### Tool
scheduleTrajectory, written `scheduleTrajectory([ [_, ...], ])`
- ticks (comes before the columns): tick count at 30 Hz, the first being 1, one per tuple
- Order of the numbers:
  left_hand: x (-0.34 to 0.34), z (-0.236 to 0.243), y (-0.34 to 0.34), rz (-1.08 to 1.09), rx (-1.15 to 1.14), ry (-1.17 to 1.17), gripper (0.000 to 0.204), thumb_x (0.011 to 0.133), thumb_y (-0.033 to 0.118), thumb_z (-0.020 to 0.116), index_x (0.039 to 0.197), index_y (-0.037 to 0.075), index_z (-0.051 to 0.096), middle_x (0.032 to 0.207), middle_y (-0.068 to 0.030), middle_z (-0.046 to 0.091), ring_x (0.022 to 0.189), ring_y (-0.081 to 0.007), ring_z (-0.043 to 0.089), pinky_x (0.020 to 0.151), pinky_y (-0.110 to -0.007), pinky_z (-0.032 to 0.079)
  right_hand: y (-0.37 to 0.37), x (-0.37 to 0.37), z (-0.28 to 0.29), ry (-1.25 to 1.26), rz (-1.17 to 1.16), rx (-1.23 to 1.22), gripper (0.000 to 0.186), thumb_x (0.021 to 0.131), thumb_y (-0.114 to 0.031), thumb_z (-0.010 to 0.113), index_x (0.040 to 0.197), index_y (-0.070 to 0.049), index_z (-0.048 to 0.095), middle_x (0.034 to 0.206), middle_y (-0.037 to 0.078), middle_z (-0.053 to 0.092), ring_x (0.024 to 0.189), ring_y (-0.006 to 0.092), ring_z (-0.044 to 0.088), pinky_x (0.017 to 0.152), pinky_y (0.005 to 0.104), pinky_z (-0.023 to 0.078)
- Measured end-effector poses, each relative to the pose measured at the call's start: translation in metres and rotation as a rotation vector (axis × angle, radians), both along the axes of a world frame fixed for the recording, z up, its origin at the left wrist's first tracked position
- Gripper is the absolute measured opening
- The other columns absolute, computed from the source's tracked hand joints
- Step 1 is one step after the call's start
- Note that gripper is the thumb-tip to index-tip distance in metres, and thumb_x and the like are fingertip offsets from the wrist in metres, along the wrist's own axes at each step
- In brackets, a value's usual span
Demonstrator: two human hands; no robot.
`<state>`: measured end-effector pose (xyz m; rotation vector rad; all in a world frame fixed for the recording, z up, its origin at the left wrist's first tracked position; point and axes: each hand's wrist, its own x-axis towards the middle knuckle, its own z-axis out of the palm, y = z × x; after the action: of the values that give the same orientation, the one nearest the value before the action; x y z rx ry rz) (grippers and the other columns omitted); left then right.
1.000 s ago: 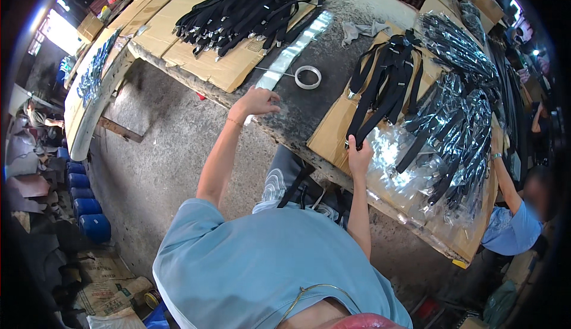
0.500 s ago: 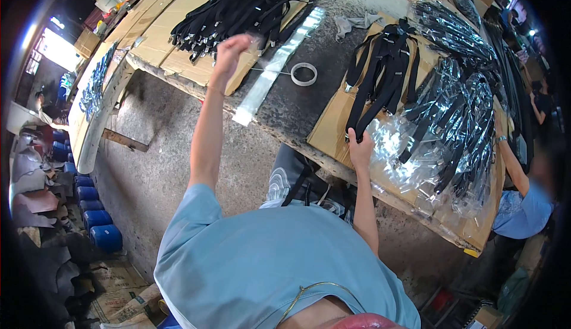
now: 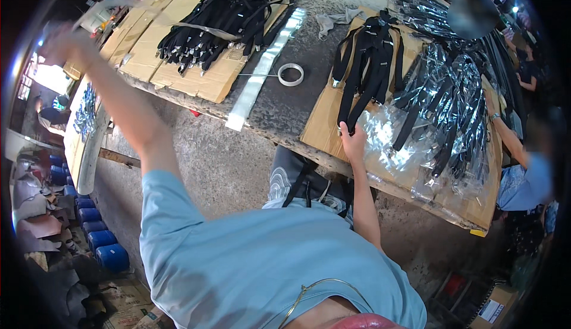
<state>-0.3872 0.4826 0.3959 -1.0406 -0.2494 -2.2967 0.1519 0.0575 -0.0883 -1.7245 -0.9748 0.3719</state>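
Note:
At the board's near edge my right hand (image 3: 354, 143) is closed on the lower ends of black suspenders (image 3: 370, 61), which lie stretched out on cardboard. Smeared by motion, my left hand (image 3: 68, 45) is raised at the far left, away from the table; its fingers cannot be made out. A blurred pale streak runs near it, too unclear to name. A heap of black suspenders with metal clips (image 3: 223, 23) lies on cardboard at the table's far left. Between the heap and the held suspenders are a shiny clear plastic strip (image 3: 262, 70) and a pale ring-shaped roll (image 3: 291, 75).
Suspenders in clear plastic bags (image 3: 443, 103) cover the right of the table. A grey cloth (image 3: 334, 21) lies at the back. At the right edge, another person's arm (image 3: 510, 133) reaches onto the table. Blue drums (image 3: 112, 256) stand on the floor at left.
My left hand has swung from beside the suspenders heap up and out to the far left. My right hand keeps its hold on the suspenders. The view has shifted slightly.

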Motion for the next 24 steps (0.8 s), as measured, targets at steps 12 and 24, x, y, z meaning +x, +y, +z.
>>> scheduleTrajectory([
  [12, 0.233, -0.302, -0.422, -0.759, -1.899, 0.728, 0.012, 0.088, 0.012, 0.063, 0.085, 0.001, 0.061, 0.067, 0.0026, 0.055, 0.061, -0.0050, 0.050, 0.053, -0.021, 0.039, -0.034, -0.018, 0.081, -0.400, -0.135, -0.011, 0.049, 0.083, -0.015, 0.065, 0.124, 0.001, 0.045, 0.114, 0.021, 0.052, 0.109, 0.0347, 0.050, 0.093, 0.0407, 0.042],
  [24, 0.390, -0.390, -0.425, -1.445, -1.642, 0.743, 0.016, 0.092, 0.014, 0.059, 0.091, -0.001, 0.062, 0.080, -0.0003, 0.057, 0.067, -0.0051, 0.047, 0.061, -0.020, 0.038, -0.100, -0.054, 0.060, 0.797, 0.229, 0.163, 0.016, 0.092, -0.013, 0.060, 0.097, 0.002, 0.062, 0.081, 0.001, 0.062, 0.074, 0.0079, 0.055, 0.068, 0.0240, 0.047],
])
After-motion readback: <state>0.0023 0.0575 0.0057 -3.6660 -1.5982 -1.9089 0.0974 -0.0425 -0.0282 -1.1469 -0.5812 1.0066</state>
